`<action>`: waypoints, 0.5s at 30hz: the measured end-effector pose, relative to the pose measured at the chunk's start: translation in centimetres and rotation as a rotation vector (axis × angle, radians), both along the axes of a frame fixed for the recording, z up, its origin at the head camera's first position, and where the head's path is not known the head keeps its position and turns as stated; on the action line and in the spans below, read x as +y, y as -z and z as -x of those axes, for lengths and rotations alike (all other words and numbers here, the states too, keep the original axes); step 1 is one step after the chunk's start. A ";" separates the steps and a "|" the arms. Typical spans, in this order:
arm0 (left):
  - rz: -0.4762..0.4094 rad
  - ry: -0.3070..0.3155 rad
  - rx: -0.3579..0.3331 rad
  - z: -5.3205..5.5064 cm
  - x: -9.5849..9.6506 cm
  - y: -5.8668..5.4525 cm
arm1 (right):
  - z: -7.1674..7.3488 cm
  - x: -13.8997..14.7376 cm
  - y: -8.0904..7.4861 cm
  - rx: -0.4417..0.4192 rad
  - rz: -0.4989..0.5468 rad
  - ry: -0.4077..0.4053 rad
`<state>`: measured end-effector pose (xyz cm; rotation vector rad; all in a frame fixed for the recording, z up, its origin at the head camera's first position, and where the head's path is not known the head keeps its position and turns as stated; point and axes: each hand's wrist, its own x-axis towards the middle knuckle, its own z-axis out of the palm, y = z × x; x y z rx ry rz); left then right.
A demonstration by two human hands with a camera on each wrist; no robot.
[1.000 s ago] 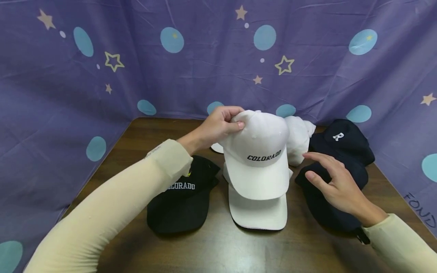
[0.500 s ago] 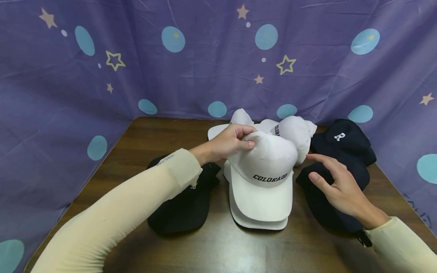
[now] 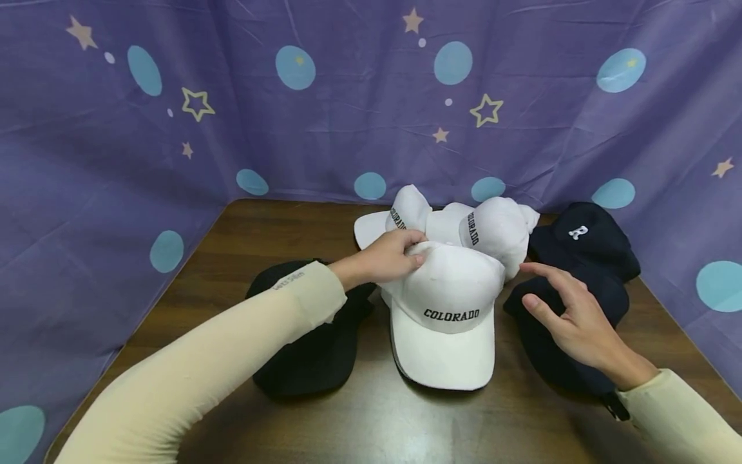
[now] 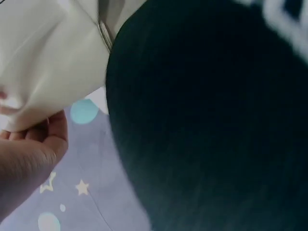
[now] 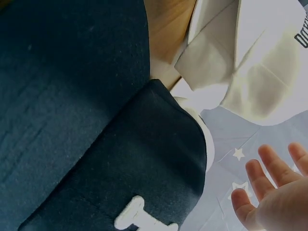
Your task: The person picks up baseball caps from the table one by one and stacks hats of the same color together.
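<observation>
Brown table [image 3: 429, 435] under it all, w/ caps bunched centre & right, so a stray shove could poss. pass from one to the next. Navy front cap [image 3: 551, 354] & navy rear cap [image 3: 599, 241] overlap at right; right hand [image 3: 570, 316], fingers apart, holding nothing, hangs over the front one (contact: can't tell) & could knock it askew if lowered. Black cap [image 3: 313, 361] at left is partly hidden by the left sleeve [image 3: 232, 351], which could drag it b/c the arm crosses right over. White cap [image 3: 449, 290] sits mid-table, brim to wearer, prob. stacked on another; left hand [image 3: 391, 256] pinches one side of its crown only, so it could twist or seat crooked, & soft fabric could dent. Rear left white cap [image 3: 408, 205] & rear right white cap [image 3: 501, 225] lie just behind, easily nudged. Text, big to small: black "COLORADO" [image 3: 451, 316] on the white cap; same, sideways, on rear right; most of it on rear left; white "R" [image 3: 578, 232] on navy; tiny cuff print [image 3: 288, 281], illegible.
</observation>
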<state>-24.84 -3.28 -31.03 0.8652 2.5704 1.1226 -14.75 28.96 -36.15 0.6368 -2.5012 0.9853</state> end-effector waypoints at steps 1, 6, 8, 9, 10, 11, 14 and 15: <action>0.025 -0.003 0.007 -0.1 0.1 0.3 | 0.0 0.0 0.1 0.000 0.000 0.001; 0.138 -0.026 0.046 -0.9 0.3 1.3 | 0.1 0.0 0.4 0.004 0.000 0.000; 0.171 -0.043 0.087 -1.2 0.3 1.3 | 0.1 0.0 0.5 0.008 0.001 0.000; 0.180 -0.048 0.116 -1.4 0.3 1.3 | 0.1 0.0 0.5 0.011 0.000 0.001; 0.185 -0.051 0.155 -1.5 0.3 1.2 | 0.1 0.0 0.4 0.013 0.000 0.001; 0.189 -0.049 0.202 -1.7 0.4 1.1 | 0.2 0.0 0.4 0.015 -0.001 0.002; 0.223 0.005 0.387 -2.4 0.8 0.7 | 0.2 0.0 0.4 0.018 -0.002 0.001; 0.246 0.036 0.450 -2.7 1.0 0.7 | 0.2 0.0 0.4 0.019 -0.003 0.001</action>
